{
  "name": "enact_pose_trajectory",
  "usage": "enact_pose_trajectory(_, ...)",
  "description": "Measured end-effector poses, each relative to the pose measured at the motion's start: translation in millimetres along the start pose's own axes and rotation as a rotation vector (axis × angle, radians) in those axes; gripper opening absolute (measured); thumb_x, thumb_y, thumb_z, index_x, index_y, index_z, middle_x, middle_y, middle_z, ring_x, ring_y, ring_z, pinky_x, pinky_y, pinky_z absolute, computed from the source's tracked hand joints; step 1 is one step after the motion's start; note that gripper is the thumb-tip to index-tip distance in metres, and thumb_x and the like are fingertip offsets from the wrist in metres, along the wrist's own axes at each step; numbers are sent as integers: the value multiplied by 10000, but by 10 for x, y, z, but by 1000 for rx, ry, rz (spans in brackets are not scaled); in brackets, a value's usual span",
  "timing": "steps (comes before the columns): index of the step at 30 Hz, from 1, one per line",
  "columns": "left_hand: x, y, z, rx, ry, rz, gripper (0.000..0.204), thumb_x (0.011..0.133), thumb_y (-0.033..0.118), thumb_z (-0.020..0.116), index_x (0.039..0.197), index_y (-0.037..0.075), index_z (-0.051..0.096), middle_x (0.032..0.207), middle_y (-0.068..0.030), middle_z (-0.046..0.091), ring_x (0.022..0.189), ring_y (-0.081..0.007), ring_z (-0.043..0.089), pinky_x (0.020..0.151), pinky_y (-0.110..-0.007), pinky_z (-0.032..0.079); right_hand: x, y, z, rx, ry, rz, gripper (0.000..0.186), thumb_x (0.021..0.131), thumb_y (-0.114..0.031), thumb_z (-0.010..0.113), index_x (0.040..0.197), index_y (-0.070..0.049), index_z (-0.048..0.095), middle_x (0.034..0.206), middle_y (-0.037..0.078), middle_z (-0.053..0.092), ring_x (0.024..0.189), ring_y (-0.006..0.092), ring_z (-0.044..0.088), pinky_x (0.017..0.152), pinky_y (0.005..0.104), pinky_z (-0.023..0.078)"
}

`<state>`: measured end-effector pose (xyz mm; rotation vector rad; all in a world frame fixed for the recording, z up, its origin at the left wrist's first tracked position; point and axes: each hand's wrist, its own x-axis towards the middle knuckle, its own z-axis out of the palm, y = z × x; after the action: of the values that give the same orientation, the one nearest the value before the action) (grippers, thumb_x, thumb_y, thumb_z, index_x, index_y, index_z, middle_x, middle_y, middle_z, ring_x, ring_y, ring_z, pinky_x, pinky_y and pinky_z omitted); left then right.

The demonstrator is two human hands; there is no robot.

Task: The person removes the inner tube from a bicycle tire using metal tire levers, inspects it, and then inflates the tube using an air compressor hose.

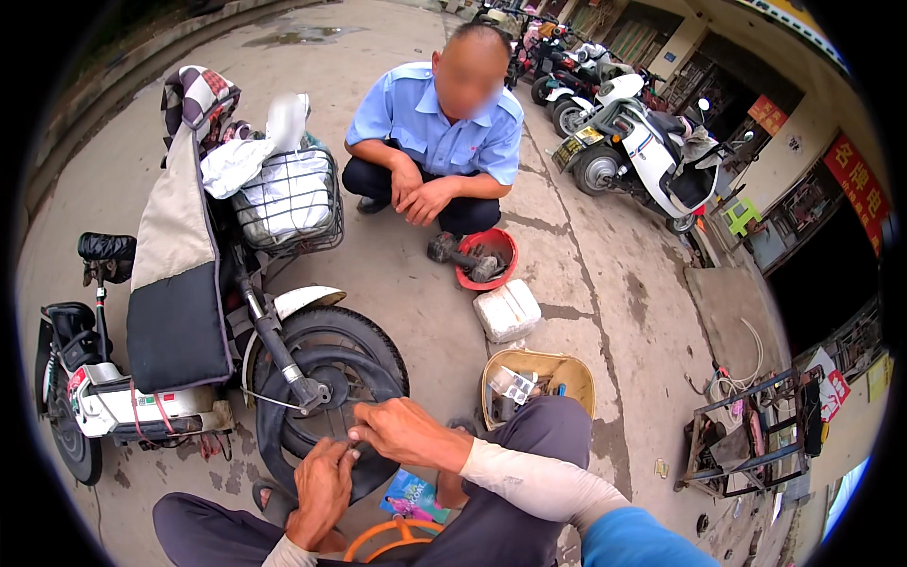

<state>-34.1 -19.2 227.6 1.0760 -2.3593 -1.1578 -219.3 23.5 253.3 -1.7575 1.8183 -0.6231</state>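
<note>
Here, your left hand (323, 484) and right hand (397, 432) are curled, fingertips close together; I cannot tell what they pinch. Beside them, the black tube (271, 433) hangs around the wheel (380, 338), lower left of centre. Beyond is a red container (510, 251), right of centre.

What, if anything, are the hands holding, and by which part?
Cannot be told: the left hand and right hand are close together in front of the black inner tube, but anything pinched there is too small or hidden to see.
</note>
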Motion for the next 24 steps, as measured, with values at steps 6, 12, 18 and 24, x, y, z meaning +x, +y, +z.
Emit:
enact_pose_trajectory(6, 15, -5, 17, 29, -30, 14, 163, 900, 172, 619, 958, 35, 684, 823, -151, 588, 793, -372, 607, 685, -467, 458, 3, -12, -10, -103, 17, -39, 352, 957, -340, 563, 794, -28, 564, 568, 201, 563, 583, 425, 591, 529, 500, 454)
enact_pose_trajectory(12, 0, -8, 10, 54, -13, 39, 155, 903, 173, 603, 920, 34, 669, 813, -151, 591, 778, -370, 611, 669, -472, 462, 25, -38, -17, -188, -18, -26, 412, 960, -384, 557, 745, -35, 601, 562, 176, 571, 569, 400, 605, 524, 489, 469)
enact_pose_trajectory(18, 42, 16, 3, 65, -31, 48, 164, 911, 173, 569, 923, 39, 663, 808, -152, 600, 775, -375, 610, 674, -462, 455, 34, 56, -24, 44, 10, -93, 280, 929, -262, 601, 839, 3, 610, 773, 182, 653, 712, 376, 647, 616, 459, 492)
enact_pose_trajectory(24, 36, -4, -29, 77, -35, 32, 181, 917, 182, 569, 873, 24, 645, 824, -157, 601, 788, -382, 608, 680, -468, 452, 54, 29, -132, 310, -160, -19, 146, 903, -119, 610, 914, 25, 599, 805, 218, 658, 749, 415, 639, 652, 469, 487)
